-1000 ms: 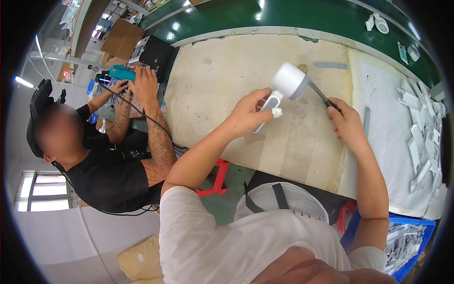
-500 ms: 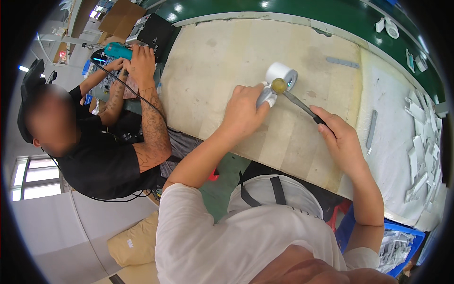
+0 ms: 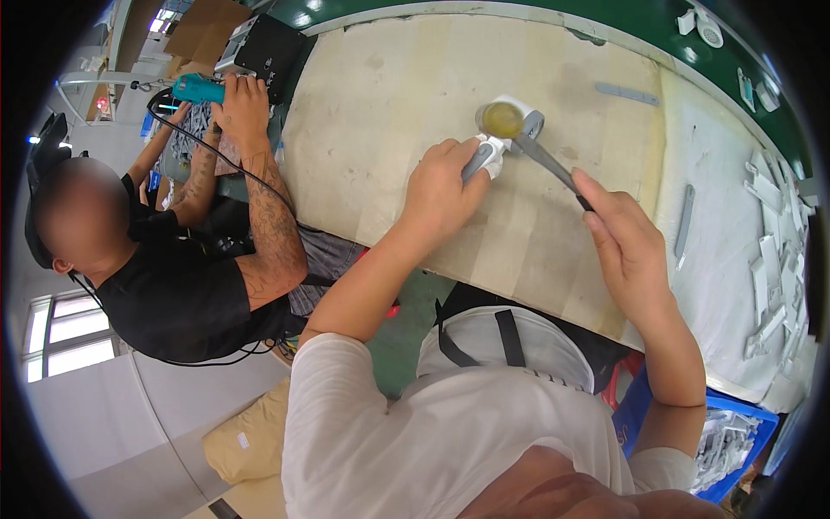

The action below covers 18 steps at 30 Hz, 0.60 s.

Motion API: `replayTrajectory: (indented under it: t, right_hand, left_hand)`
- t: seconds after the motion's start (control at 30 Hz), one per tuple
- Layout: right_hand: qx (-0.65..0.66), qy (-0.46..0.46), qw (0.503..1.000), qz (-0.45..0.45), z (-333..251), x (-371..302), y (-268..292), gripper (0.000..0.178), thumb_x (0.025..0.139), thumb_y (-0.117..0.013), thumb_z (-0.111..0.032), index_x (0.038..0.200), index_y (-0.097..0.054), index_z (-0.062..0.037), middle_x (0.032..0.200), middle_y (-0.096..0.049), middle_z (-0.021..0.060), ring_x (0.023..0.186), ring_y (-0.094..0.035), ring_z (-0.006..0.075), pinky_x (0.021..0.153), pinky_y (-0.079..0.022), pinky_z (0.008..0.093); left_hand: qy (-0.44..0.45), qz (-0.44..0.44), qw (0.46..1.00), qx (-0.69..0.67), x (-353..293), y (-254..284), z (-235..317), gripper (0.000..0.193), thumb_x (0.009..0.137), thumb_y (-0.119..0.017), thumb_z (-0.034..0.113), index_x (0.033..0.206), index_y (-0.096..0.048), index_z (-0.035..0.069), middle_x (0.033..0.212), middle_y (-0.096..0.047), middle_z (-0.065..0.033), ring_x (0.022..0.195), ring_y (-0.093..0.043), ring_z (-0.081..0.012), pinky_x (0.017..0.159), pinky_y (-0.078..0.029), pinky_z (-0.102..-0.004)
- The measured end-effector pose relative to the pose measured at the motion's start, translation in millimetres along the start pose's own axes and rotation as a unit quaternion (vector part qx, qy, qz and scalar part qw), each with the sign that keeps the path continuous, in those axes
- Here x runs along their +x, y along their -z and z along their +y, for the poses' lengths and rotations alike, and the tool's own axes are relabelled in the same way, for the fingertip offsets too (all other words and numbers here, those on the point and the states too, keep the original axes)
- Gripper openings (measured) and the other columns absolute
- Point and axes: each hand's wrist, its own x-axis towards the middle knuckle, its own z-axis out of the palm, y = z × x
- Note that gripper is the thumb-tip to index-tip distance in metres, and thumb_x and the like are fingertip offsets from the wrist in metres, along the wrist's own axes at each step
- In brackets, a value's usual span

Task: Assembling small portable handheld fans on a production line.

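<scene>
My left hand (image 3: pixel 439 189) is closed around a small white-and-grey plastic part (image 3: pixel 489 157), which meets a white cylinder-shaped housing (image 3: pixel 519 103) on the worktable. A mallet (image 3: pixel 546 161) with a round, yellowish head and a grey shaft is gripped by its dark handle in my right hand (image 3: pixel 624 238). From this angle the mallet head covers much of the housing, and I cannot tell whether it touches it. The fingers of my left hand partly hide the small part and the join with the housing.
A flat grey strip (image 3: pixel 627 92) lies on the worktable (image 3: pixel 406 95), another (image 3: pixel 685 227) on the white sheet to the right. Several white parts (image 3: pixel 765 285) lie beyond it. A blue crate (image 3: pixel 743 458) stands below. At left, a co-worker (image 3: pixel 186 281) holds a teal power tool (image 3: pixel 198 89).
The mallet head has shifted slightly left and up and looks larger, now overlapping the housing. The co-worker's teal tool has moved a little left.
</scene>
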Motion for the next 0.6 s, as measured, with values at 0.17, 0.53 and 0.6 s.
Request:
replayTrajectory:
  t: [0.17, 0.53, 0.6]
  right_hand:
    - [-0.055, -0.047, 0.995, -0.07, 0, 2, -2, 0.041, 0.083, -0.054, 0.0, 0.121, -0.053, -0.0139, 0.08, -0.053, 0.0126, 0.068, -0.055, 0.0273, 0.06, -0.045, 0.0332]
    - [-0.033, 0.004, 0.999, 0.025, -16, 6, -1, 0.037, 0.084, -0.054, -0.004, 0.12, -0.054, -0.0141, 0.078, -0.054, 0.0134, 0.068, -0.055, 0.0303, 0.06, -0.044, 0.0377]
    - [-0.048, -0.023, 0.998, -0.014, -4, 7, -6, 0.038, 0.084, -0.054, -0.003, 0.12, -0.054, -0.0146, 0.078, -0.053, 0.0131, 0.067, -0.055, 0.0299, 0.06, -0.044, 0.0373]
  left_hand:
    - [0.014, -0.015, 1.0, 0.012, 0, 1, 5, 0.037, 0.076, -0.054, 0.018, 0.106, -0.057, -0.003, 0.085, -0.055, -0.0156, 0.083, -0.053, -0.0323, 0.07, -0.044, -0.0395]
    - [-0.005, 0.032, 0.999, 0.013, -3, -3, 4, 0.035, 0.076, -0.054, 0.017, 0.104, -0.058, -0.003, 0.084, -0.055, -0.0151, 0.082, -0.053, -0.0316, 0.069, -0.044, -0.0398]
    - [-0.007, 0.033, 0.999, 0.008, -2, -3, 5, 0.035, 0.076, -0.054, 0.017, 0.104, -0.058, -0.003, 0.084, -0.055, -0.0151, 0.081, -0.053, -0.0315, 0.069, -0.044, -0.0399]
